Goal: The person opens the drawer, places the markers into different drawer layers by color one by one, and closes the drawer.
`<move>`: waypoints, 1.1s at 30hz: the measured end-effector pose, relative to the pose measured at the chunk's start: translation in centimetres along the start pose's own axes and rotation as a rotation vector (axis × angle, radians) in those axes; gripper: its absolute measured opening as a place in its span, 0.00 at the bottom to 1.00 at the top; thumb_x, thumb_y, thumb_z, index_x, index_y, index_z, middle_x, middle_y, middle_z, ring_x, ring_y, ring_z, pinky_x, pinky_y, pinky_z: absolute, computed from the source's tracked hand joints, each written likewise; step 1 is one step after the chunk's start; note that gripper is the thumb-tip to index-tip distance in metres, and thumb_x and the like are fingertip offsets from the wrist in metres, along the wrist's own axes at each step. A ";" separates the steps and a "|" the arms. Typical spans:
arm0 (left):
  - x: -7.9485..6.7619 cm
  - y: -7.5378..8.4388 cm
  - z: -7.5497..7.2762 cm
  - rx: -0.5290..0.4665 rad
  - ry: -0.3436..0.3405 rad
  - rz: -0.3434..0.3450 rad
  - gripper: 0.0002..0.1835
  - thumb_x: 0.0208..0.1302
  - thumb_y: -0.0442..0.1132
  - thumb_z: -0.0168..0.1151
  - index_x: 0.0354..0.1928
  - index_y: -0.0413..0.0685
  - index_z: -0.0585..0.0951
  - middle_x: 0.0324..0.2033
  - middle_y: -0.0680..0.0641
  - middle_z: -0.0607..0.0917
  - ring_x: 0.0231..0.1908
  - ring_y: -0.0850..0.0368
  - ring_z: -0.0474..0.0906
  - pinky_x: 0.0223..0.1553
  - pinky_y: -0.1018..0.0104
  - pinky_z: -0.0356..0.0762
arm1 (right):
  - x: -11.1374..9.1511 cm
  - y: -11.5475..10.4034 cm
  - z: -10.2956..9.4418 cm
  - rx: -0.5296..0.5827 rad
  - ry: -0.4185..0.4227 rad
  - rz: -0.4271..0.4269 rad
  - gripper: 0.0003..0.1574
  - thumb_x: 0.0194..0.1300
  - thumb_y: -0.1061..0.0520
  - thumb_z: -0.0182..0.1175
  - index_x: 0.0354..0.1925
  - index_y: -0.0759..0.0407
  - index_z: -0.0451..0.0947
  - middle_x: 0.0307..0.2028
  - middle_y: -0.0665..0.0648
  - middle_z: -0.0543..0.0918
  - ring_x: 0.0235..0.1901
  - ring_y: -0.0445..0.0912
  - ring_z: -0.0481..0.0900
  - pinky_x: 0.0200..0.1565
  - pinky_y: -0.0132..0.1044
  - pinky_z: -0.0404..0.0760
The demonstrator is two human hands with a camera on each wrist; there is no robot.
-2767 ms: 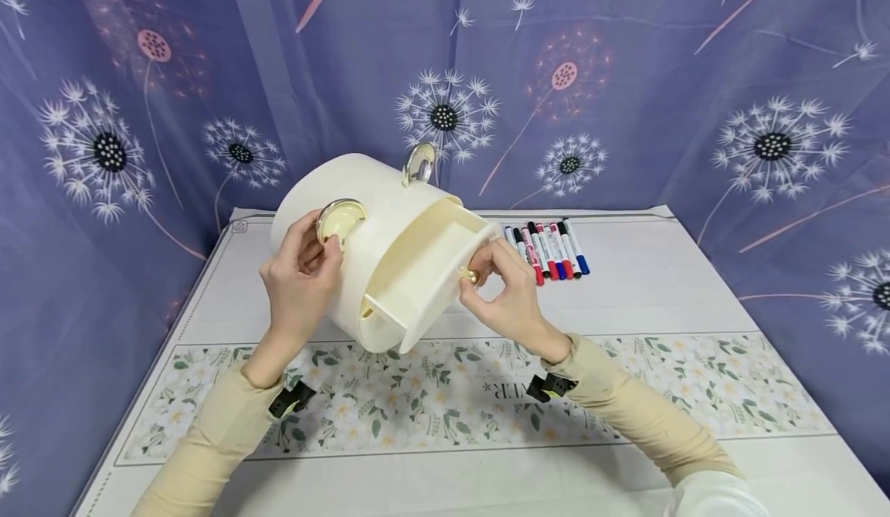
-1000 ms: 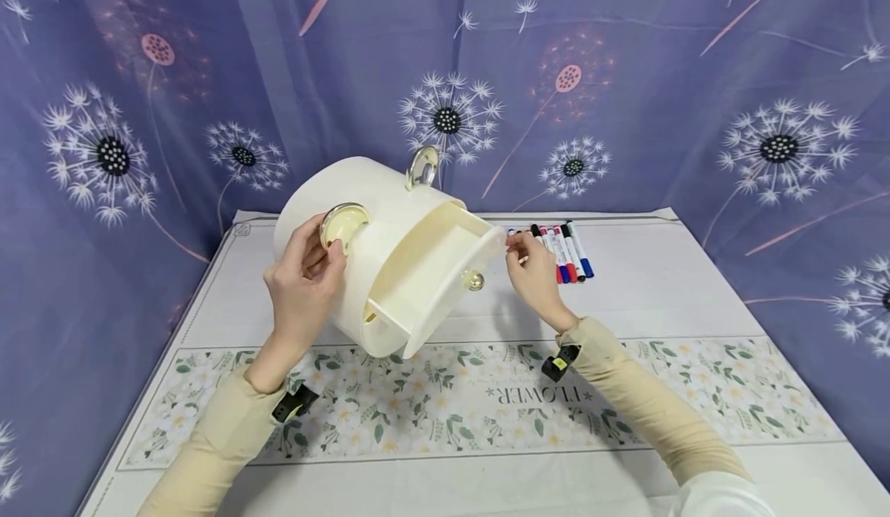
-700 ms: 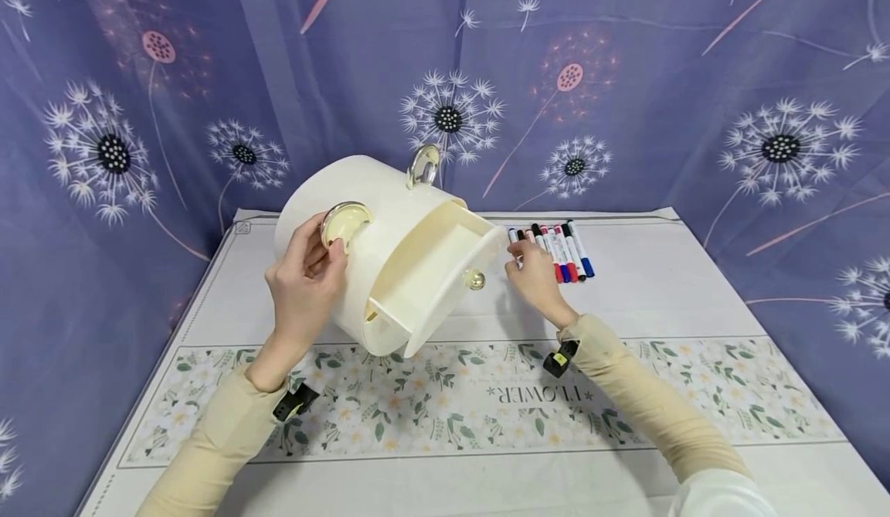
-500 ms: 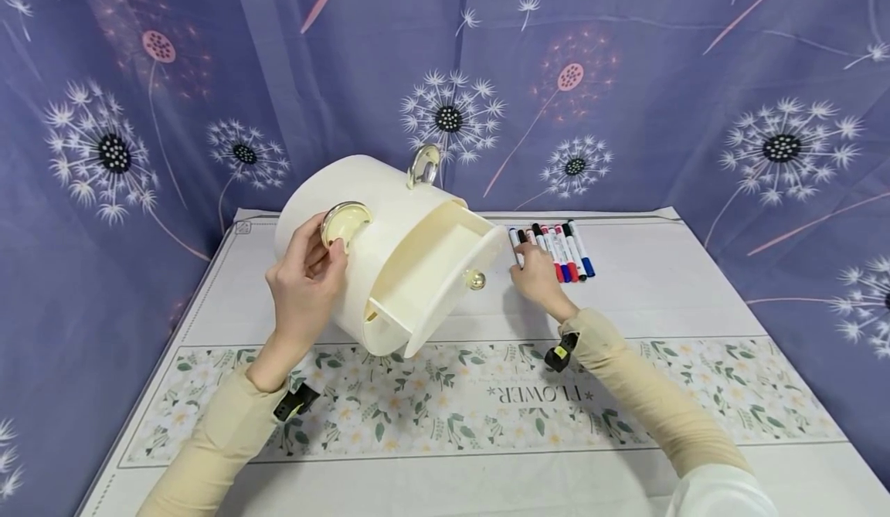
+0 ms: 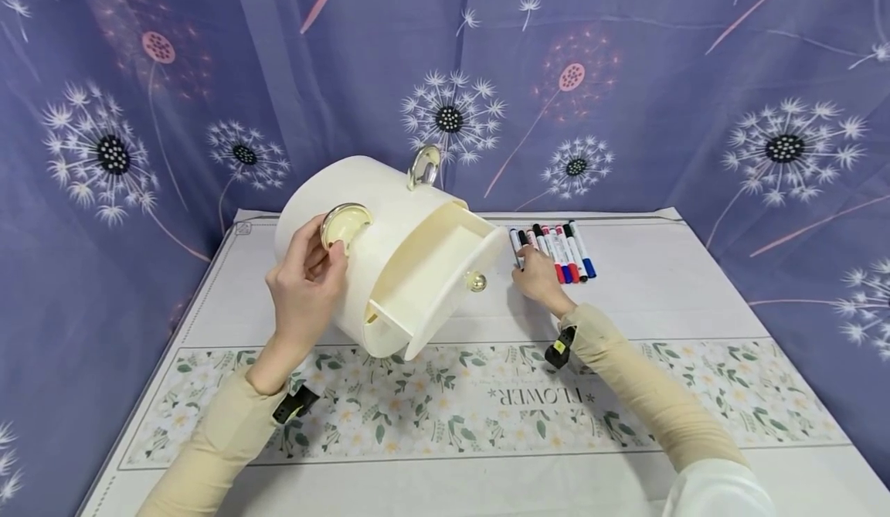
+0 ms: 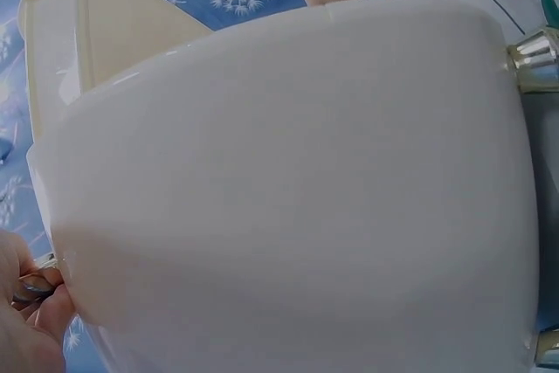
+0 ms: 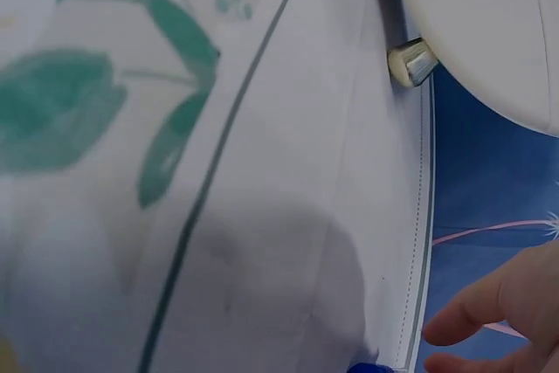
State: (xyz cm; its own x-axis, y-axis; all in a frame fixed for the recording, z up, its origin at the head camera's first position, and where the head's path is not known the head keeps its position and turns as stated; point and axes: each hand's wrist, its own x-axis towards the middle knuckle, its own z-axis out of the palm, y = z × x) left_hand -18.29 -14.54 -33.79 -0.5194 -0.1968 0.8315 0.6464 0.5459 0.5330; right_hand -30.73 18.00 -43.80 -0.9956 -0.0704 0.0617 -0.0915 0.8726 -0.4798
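A cream-white drum-shaped storage box [image 5: 375, 192] leans tilted at the table's left middle, its drawer [image 5: 434, 270] pulled out. The drawer front carries a gold ball knob [image 5: 476, 281]. With thumb and fingers my left hand [image 5: 306, 277] pinches one gold-rimmed ear [image 5: 345, 225] of the box; the other ear [image 5: 424, 165] stands free on its far side. My right hand [image 5: 538, 277] is at the left end of a row of several markers [image 5: 566, 250], partly covering them. In the right wrist view, thumb and finger [image 7: 472, 312] are apart, beside a blue marker end [image 7: 371, 368].
A white tablecloth with a floral "FLOWER" band [image 5: 431, 409] covers the table. A purple dandelion curtain [image 5: 348, 61] hangs behind and at both sides. Gold feet [image 6: 534, 60] stick out from the box's underside. A rounded white thing [image 5: 719, 490] sits by the right elbow.
My right hand has let go of the drawer knob and moved right and down to the markers. The left hand and the box have hardly moved; the drawer stays out.
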 end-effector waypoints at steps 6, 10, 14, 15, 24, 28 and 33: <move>0.0 0.0 -0.1 0.002 -0.002 -0.002 0.19 0.56 0.29 0.58 0.51 0.34 0.76 0.40 0.35 0.84 0.35 0.47 0.84 0.37 0.85 0.76 | 0.4 0.0 0.0 -0.031 -0.015 -0.031 0.26 0.48 0.68 0.55 0.50 0.70 0.72 0.45 0.69 0.79 0.47 0.62 0.76 0.48 0.51 0.76; 0.0 0.0 -0.2 0.016 -0.003 0.003 0.19 0.56 0.29 0.58 0.51 0.33 0.76 0.40 0.35 0.84 0.35 0.47 0.84 0.37 0.86 0.76 | 0.6 0.3 0.3 -0.040 -0.017 -0.051 0.27 0.46 0.69 0.57 0.49 0.69 0.73 0.44 0.69 0.80 0.46 0.62 0.77 0.46 0.51 0.77; 0.0 0.0 -0.2 0.016 -0.003 0.001 0.19 0.56 0.29 0.58 0.51 0.33 0.76 0.40 0.35 0.84 0.35 0.46 0.84 0.37 0.85 0.76 | 0.7 0.3 0.3 -0.047 -0.022 -0.050 0.28 0.44 0.68 0.58 0.49 0.69 0.73 0.42 0.68 0.81 0.42 0.60 0.78 0.40 0.49 0.79; 0.0 0.0 -0.2 0.015 -0.003 0.001 0.19 0.56 0.29 0.58 0.51 0.33 0.76 0.40 0.35 0.84 0.35 0.47 0.84 0.37 0.85 0.76 | 0.7 0.2 0.3 -0.052 -0.019 -0.055 0.28 0.44 0.68 0.58 0.49 0.69 0.73 0.41 0.68 0.81 0.40 0.60 0.78 0.39 0.48 0.79; 0.0 -0.1 -0.1 0.030 0.002 0.007 0.19 0.56 0.29 0.58 0.51 0.34 0.76 0.40 0.35 0.84 0.35 0.47 0.84 0.37 0.86 0.75 | 0.5 -0.2 0.9 -0.080 -0.014 -0.064 0.25 0.46 0.64 0.57 0.46 0.69 0.74 0.35 0.67 0.82 0.26 0.53 0.77 0.21 0.37 0.73; 0.0 0.0 -0.1 0.029 0.003 0.012 0.19 0.56 0.29 0.58 0.51 0.33 0.76 0.40 0.35 0.84 0.35 0.47 0.84 0.37 0.86 0.75 | 0.3 -0.3 1.0 -0.072 -0.025 -0.030 0.19 0.47 0.64 0.57 0.41 0.69 0.72 0.27 0.63 0.78 0.20 0.49 0.72 0.16 0.33 0.67; 0.0 0.0 0.0 0.021 0.001 0.006 0.19 0.56 0.29 0.58 0.51 0.34 0.76 0.40 0.35 0.84 0.35 0.47 0.84 0.37 0.86 0.76 | 0.4 -0.4 0.8 -0.095 -0.025 0.006 0.10 0.45 0.64 0.57 0.19 0.60 0.64 0.14 0.52 0.64 0.14 0.44 0.63 0.13 0.31 0.60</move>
State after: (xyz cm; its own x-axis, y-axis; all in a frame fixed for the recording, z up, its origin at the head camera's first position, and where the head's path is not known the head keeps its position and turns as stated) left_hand -18.28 -14.59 -33.83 -0.5150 -0.1945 0.8348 0.6375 0.5642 0.5247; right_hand -31.12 17.27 -44.29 -0.9964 -0.0760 0.0362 -0.0842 0.9149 -0.3948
